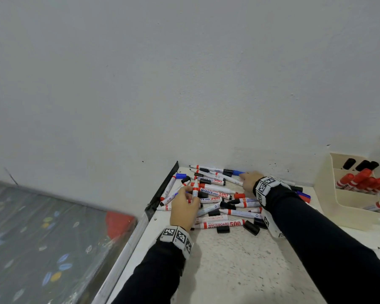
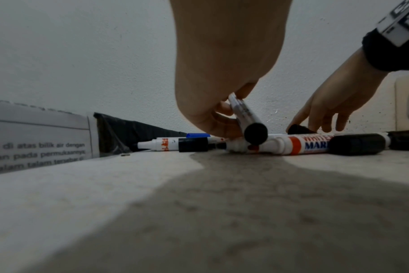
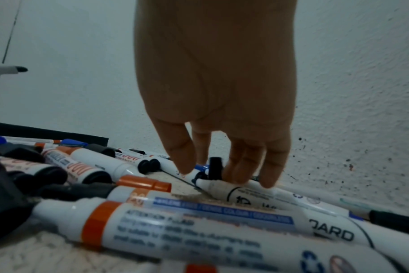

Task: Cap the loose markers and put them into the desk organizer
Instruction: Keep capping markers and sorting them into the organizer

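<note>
1. Two hands work the pile: the left hand (image 1: pixel 184 210) pinches a white marker (image 1: pixel 195 189) with a red band, lifted above the others, its tip pointing away.
2. Ahead and to its right, the right hand (image 1: pixel 248 182) reaches down with fingers (image 3: pixel 272 166) nearly straight, touching a black cap (image 3: pixel 215 167) by the wall; a grip is unclear.
3. Between and around both hands lie loose markers (image 1: pixel 224 224) and caps (image 1: pixel 251 227).
4. Far right of the right hand stands the cream desk organizer (image 1: pixel 347 207), holding red-capped markers (image 1: pixel 364 179).
</note>
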Demonstrator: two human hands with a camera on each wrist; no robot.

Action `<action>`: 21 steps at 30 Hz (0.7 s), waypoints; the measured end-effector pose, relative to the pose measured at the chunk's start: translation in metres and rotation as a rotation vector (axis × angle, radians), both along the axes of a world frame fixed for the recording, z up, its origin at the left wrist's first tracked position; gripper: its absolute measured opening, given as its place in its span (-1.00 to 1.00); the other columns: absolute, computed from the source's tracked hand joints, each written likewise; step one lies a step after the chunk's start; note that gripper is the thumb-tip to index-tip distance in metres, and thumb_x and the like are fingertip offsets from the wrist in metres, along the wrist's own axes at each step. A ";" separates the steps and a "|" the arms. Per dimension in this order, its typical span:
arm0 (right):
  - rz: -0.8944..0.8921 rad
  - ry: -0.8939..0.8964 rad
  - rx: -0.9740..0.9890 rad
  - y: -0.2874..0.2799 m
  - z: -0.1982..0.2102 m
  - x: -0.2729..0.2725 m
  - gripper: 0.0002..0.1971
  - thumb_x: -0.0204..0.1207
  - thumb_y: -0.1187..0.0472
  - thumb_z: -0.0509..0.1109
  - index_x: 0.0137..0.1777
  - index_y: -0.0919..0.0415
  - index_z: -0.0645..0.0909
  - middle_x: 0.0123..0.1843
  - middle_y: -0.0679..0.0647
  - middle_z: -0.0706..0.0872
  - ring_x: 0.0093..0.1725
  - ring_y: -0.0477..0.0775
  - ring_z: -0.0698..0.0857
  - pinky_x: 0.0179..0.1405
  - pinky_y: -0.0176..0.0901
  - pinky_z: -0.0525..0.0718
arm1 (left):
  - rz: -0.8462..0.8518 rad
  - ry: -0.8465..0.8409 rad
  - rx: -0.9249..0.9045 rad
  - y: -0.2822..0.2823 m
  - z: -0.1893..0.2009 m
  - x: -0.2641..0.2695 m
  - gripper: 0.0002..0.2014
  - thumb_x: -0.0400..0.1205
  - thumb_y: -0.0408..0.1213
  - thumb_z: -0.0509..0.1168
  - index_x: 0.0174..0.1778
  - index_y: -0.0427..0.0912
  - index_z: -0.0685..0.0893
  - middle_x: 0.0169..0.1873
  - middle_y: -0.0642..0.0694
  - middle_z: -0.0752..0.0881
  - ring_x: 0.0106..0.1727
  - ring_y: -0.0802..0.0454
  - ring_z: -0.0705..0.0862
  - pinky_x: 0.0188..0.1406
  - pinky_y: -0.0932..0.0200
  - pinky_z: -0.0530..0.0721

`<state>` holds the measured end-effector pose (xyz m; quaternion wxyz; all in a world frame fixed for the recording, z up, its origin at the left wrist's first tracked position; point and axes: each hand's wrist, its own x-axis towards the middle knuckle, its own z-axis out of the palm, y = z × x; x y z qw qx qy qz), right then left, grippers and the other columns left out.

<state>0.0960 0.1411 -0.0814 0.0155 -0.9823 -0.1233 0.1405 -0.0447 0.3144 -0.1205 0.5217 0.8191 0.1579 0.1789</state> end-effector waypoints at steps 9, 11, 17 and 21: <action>-0.152 -0.069 0.200 -0.003 -0.005 0.003 -0.72 0.59 0.21 0.24 0.28 0.20 0.50 0.16 0.15 0.66 -0.03 0.09 0.61 -0.06 -0.14 0.60 | -0.023 0.003 0.000 0.000 0.002 -0.001 -0.70 0.68 -0.31 0.16 0.33 -0.10 0.47 -0.22 0.07 0.56 -0.25 0.12 0.57 -0.20 0.18 0.65; -0.209 -0.163 0.384 -0.007 -0.003 -0.002 -0.81 0.57 0.15 0.30 0.14 0.15 0.47 0.03 0.13 0.63 -0.19 0.04 0.56 -0.33 -0.20 0.50 | -0.027 -0.012 0.012 -0.001 0.002 -0.001 -0.72 0.69 -0.32 0.13 0.33 -0.12 0.47 -0.22 0.12 0.55 -0.25 0.19 0.55 -0.26 0.33 0.58; -0.159 -0.311 0.708 -0.008 0.005 -0.030 -0.93 0.63 0.23 0.17 0.03 0.15 0.32 -0.21 0.07 0.53 -0.37 -0.03 0.46 -0.44 -0.22 0.43 | -0.043 -0.036 0.046 -0.002 0.004 -0.005 -0.72 0.71 -0.36 0.06 0.30 -0.18 0.53 -0.07 0.00 0.62 -0.24 0.29 0.53 -0.32 0.43 0.45; -0.101 -0.212 0.823 -0.013 0.013 -0.049 -0.81 0.61 0.33 0.19 0.16 0.18 0.30 -0.18 0.06 0.53 -0.30 -0.03 0.51 -0.38 -0.29 0.48 | -0.060 -0.029 0.094 -0.003 0.008 -0.008 -0.80 0.67 -0.34 0.17 0.19 -0.09 0.56 -0.08 0.05 0.61 -0.19 0.28 0.53 -0.23 0.38 0.42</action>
